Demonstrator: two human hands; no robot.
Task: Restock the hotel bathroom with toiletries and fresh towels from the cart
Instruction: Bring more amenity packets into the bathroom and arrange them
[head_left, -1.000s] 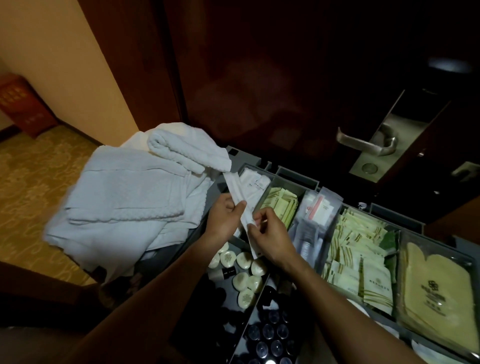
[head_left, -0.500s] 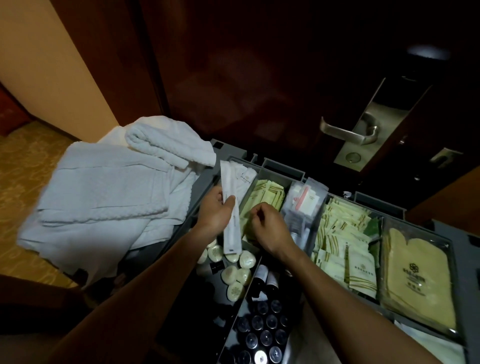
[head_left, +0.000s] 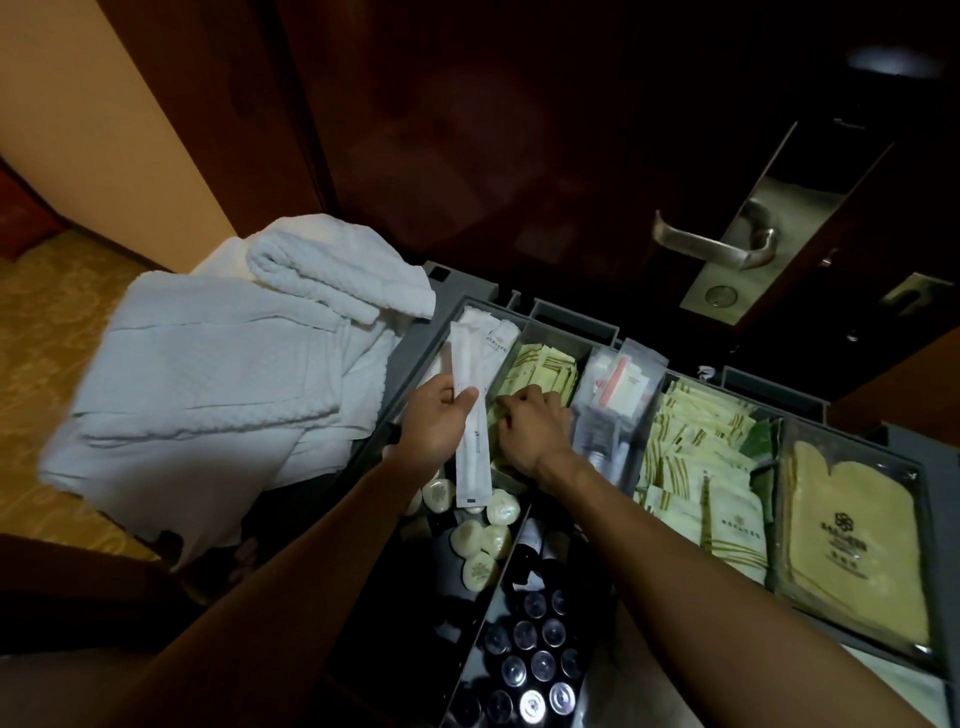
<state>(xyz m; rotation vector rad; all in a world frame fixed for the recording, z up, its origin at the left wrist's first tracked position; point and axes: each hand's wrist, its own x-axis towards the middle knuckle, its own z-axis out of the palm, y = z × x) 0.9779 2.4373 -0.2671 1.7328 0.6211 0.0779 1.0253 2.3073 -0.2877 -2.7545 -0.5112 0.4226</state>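
my left hand (head_left: 439, 422) pinches a long white packet (head_left: 471, 431); my right hand (head_left: 531, 425) curls among the yellow sachets (head_left: 548, 366); i cannot tell whether it holds one.

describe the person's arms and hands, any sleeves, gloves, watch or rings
Both forearms, left and right, are bare all the way to the bottom edge of the picture, with no sleeve or cuff in view. The left hand and right hand wear no gloves. No watch, bracelet or ring shows at the wrists or fingers, though the light is dim.
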